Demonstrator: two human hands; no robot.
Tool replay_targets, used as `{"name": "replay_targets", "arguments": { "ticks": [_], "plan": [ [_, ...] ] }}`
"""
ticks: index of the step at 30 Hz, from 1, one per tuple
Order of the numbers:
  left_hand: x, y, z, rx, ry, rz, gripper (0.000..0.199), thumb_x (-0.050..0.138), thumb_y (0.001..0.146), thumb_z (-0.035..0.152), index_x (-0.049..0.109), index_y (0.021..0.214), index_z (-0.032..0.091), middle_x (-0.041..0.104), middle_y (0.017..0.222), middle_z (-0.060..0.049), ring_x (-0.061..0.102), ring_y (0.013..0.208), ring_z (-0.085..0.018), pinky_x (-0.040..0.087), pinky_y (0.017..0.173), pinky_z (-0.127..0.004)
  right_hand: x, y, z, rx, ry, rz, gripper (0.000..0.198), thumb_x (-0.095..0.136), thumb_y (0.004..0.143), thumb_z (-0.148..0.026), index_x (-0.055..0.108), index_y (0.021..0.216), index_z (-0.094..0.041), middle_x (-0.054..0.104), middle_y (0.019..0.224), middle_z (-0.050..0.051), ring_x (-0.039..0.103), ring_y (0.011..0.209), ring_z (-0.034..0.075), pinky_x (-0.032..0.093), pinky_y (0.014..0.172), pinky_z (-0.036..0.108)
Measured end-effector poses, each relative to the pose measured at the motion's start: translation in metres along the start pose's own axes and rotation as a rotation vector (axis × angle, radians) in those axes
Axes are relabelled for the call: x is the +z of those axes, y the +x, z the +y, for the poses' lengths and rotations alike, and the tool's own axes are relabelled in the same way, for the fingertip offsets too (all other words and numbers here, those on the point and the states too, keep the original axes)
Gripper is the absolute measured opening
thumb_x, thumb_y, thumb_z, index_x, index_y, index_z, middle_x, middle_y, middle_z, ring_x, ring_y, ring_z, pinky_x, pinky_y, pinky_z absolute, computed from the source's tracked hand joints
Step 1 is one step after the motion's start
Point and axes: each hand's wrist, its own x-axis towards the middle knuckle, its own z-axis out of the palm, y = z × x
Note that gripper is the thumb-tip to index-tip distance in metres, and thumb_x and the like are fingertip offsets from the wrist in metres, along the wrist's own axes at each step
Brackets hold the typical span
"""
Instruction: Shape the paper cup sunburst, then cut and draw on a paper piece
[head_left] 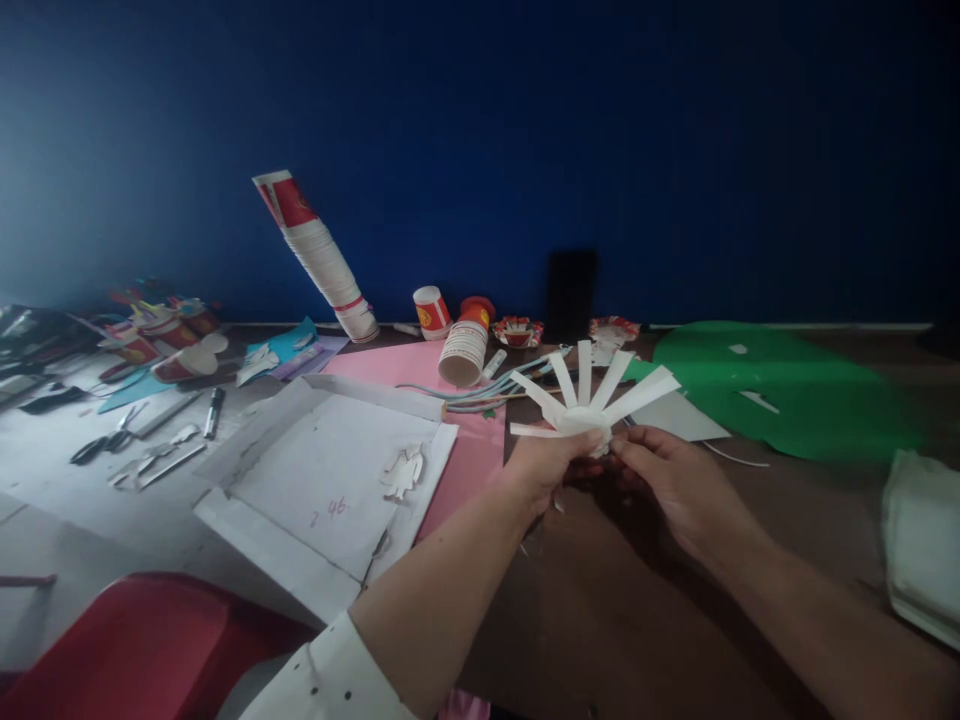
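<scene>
A white paper cup [585, 418], cut into long strips that fan outward like petals, is held up over the brown table [592, 620]. My left hand [551, 465] is closed around its base from the left, thumb on the near side. From the right, my right hand [664, 475] pinches the lower edge with thumb and fingers. Part of the cup's base is hidden behind my fingers. Just left of my hands is a shallow white cardboard tray [300, 465] with cut white paper scraps [403, 472] in it.
A tall stack of paper cups [326, 265] leans against the blue wall. Another cup stack [463, 355] lies near an upright red-and-white cup [432, 313]. Scissors [105, 445] and a marker [214, 412] lie left. Green paper [787, 390] spreads right; a red chair [150, 640] stands near left.
</scene>
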Motion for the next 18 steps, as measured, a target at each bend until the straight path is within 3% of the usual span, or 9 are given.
{"name": "replay_targets", "arguments": {
  "ticks": [7, 18],
  "plan": [
    [0.0006, 0.0017, -0.0016, -0.032, -0.044, 0.010, 0.009, 0.074, 0.082, 0.004, 0.069, 0.085, 0.010, 0.069, 0.077, -0.005, 0.064, 0.064, -0.013, 0.053, 0.062, -0.024, 0.0017, -0.0004, -0.0016, 0.020, 0.076, 0.006, 0.025, 0.083, 0.062, -0.040, 0.068, 0.072, -0.023, 0.061, 0.058, -0.002, 0.052, 0.053, 0.013, 0.041, 0.050, 0.027],
    [-0.0003, 0.0024, -0.0005, -0.060, -0.084, 0.009, 0.012, 0.081, 0.077, 0.008, 0.070, 0.083, 0.011, 0.070, 0.076, -0.004, 0.065, 0.063, -0.012, 0.054, 0.063, -0.023, 0.0012, -0.0016, 0.0011, 0.049, 0.144, -0.002, 0.026, 0.087, 0.062, -0.038, 0.072, 0.076, -0.022, 0.067, 0.066, -0.001, 0.052, 0.055, 0.012, 0.042, 0.050, 0.025]
  ]
}}
